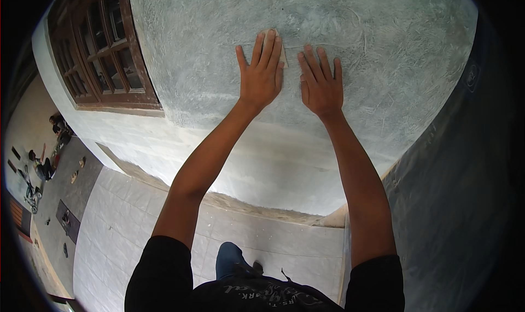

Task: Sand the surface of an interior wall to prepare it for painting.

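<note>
My left hand [261, 72] lies with fingers spread on the grey-green plastered wall [197, 66]. Beneath its fingers is a small pale beige sheet [284, 58], perhaps sandpaper, pressed to the wall; most of it is hidden by the hand. To the right, my right hand [322, 80] rests on the same wall, fingers apart, with nothing seen in it. A thin crack or ridge runs across the plaster near the fingertips. Lower down, the wall turns paler and smoother.
A brown wooden window frame [115, 58] with glass panes is at the left. Light floor tiles [119, 217] lie below, with small specks. Dark plastic-like sheeting [447, 181] hangs at the right. People sit far left near a bicycle [32, 191].
</note>
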The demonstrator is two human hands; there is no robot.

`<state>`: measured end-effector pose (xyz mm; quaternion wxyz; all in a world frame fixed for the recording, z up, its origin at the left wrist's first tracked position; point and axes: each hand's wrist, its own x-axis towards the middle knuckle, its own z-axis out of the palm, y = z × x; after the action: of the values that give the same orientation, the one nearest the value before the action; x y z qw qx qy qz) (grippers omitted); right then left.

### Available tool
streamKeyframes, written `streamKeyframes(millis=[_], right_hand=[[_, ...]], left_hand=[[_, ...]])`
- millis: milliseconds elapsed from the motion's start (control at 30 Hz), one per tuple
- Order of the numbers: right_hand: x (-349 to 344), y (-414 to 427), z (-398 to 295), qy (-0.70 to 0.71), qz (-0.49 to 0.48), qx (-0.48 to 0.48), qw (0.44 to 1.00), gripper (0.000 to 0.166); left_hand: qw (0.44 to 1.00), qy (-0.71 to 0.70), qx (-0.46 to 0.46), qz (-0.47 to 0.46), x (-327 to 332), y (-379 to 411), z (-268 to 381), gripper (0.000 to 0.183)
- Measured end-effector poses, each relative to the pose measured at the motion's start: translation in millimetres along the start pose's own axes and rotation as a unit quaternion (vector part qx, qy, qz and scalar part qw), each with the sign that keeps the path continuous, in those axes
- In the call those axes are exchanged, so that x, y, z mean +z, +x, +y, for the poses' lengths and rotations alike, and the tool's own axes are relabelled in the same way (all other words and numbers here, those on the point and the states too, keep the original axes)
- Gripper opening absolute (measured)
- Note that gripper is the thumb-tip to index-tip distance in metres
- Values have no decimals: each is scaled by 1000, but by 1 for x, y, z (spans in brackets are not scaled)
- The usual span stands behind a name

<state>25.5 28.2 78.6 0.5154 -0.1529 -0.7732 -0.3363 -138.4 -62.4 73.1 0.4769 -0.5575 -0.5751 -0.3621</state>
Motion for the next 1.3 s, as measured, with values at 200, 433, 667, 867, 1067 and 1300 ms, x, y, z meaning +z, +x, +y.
streamKeyframes(millis=[200, 433, 667, 867, 1067, 1300], right_hand=[[3, 3, -2, 18, 0, -1, 1000, 50], [-1, 0, 0, 1, -14, 1, 1000, 52], [2, -1, -1, 2, -16, 1, 1000, 52], [0, 3, -1, 3, -24, 0, 1000, 52], [0, 0, 1, -2, -20, 1, 1000, 52], [1, 3, -2, 6, -16, 0, 1000, 52]], left_hand=[[993, 25, 42, -104, 5, -80, 6, 59], [998, 56, -21, 5, -4, -2, 2, 59], [999, 8, 30, -44, 9, -46, 4, 58], [999, 17, 11, -49, 8, -56, 7, 56], [997, 13, 42, -69, -3, -21, 1, 55], [996, 36, 20, -82, 9, -74, 4, 61]])
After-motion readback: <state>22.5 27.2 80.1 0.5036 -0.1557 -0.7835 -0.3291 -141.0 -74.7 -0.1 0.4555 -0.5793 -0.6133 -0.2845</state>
